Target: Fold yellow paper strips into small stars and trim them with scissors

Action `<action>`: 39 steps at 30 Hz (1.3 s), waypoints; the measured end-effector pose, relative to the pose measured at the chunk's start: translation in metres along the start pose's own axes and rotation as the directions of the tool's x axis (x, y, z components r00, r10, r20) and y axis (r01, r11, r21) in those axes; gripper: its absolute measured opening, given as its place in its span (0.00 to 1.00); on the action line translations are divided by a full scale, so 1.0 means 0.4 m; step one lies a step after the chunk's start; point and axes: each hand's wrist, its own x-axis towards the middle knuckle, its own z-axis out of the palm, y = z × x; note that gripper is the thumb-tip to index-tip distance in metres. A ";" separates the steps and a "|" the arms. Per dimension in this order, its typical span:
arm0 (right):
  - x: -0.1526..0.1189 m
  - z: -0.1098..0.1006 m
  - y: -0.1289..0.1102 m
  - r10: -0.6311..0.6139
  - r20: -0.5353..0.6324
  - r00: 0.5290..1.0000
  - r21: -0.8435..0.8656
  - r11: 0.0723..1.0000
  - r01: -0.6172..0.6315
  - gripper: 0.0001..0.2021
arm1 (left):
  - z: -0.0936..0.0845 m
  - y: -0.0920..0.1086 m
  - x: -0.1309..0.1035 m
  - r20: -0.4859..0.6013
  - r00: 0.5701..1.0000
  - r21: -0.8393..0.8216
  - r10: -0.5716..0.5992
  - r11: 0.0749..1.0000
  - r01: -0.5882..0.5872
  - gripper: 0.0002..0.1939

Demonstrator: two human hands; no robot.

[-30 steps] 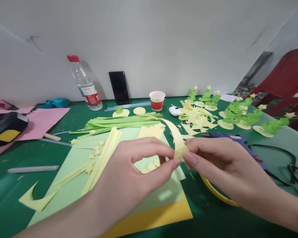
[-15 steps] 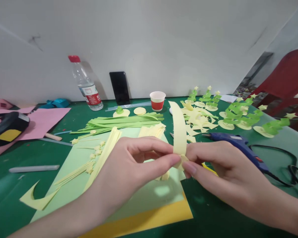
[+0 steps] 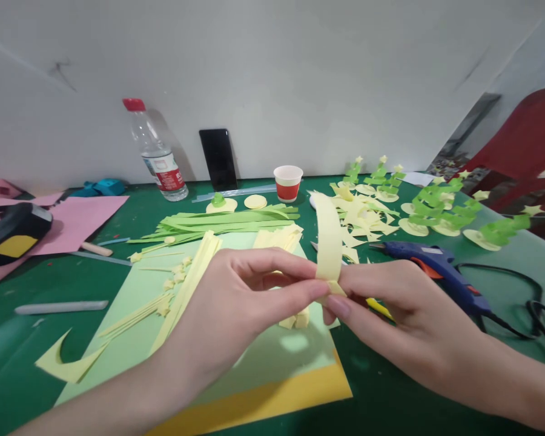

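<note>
A pale yellow paper strip (image 3: 328, 236) curves upward from a small folded part at its lower end. My left hand (image 3: 249, 297) pinches that folded end between thumb and fingers from the left. From the right, my right hand (image 3: 399, 309) grips the same end, its thumb just below the fold. Both hands are above a light green sheet (image 3: 272, 369), on which more yellow strips (image 3: 188, 290) and small folded yellow stars (image 3: 179, 277) lie. Green strips (image 3: 227, 221) lie behind the hands.
A blue glue gun (image 3: 440, 266) with its black cable lies at the right. Spiral green stands (image 3: 454, 209), yellow scraps (image 3: 363, 215), a paper cup (image 3: 287, 183), a phone (image 3: 218, 160) and a bottle (image 3: 158, 160) are at the back. A tape measure (image 3: 16, 233) is at the left.
The upright strip now bends lower and its top has dropped. My right hand has shifted slightly left, with its thumb nearer my left thumb at the fold.
</note>
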 end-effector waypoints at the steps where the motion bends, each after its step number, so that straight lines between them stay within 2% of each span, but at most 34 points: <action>1: 0.001 0.000 0.000 0.001 0.003 1.000 0.018 1.000 -0.001 0.18 | 0.001 -0.001 0.000 -0.008 1.000 -0.010 -0.001 1.000 0.001 0.10; 6: 0.001 0.000 -0.003 0.019 0.000 1.000 0.083 0.996 -0.019 0.17 | 0.000 -0.009 0.001 -0.055 0.998 -0.047 -0.033 0.998 0.030 0.07; 9: -0.005 0.001 -0.002 0.038 -0.062 0.997 0.133 0.991 -0.029 0.14 | -0.001 -0.013 0.002 -0.029 0.999 -0.107 -0.032 0.994 0.029 0.06; 12: -0.007 0.004 -0.001 0.061 -0.125 0.990 0.181 0.983 -0.038 0.16 | -0.001 -0.013 -0.001 0.005 1.000 -0.135 0.002 0.991 -0.002 0.07; 16: -0.005 0.007 -0.002 0.056 -0.185 0.981 0.159 0.987 -0.026 0.18 | 0.004 -0.011 -0.008 0.005 0.997 -0.068 0.073 0.995 -0.072 0.10; 19: -0.004 0.008 0.000 0.063 -0.150 0.987 0.191 0.981 -0.033 0.17 | 0.006 -0.012 -0.009 -0.007 0.993 -0.004 0.118 0.993 -0.118 0.11; 24: 0.003 0.001 0.003 0.147 -0.015 0.989 0.337 0.932 -0.134 0.16 | 0.005 -0.009 -0.004 -0.039 0.982 0.093 0.183 0.980 -0.178 0.11; 26: 0.006 -0.003 0.002 0.165 0.005 0.986 0.355 0.922 -0.156 0.17 | 0.005 -0.002 -0.004 -0.033 0.976 0.127 0.215 0.969 -0.210 0.12; 30: 0.010 -0.009 -0.005 0.197 -0.105 0.975 0.356 0.923 -0.148 0.13 | 0.004 0.010 -0.010 -0.022 0.971 0.175 0.240 0.957 -0.232 0.12; 34: 0.007 -0.007 -0.008 0.262 -0.233 0.937 0.455 0.881 -0.133 0.08 | 0.000 0.007 -0.014 -0.033 0.973 0.166 0.227 0.962 -0.219 0.10; 39: -0.005 0.003 0.000 0.277 -0.272 0.922 0.518 0.849 -0.102 0.07 | -0.001 0.001 -0.010 -0.026 0.979 0.152 0.204 0.968 -0.198 0.07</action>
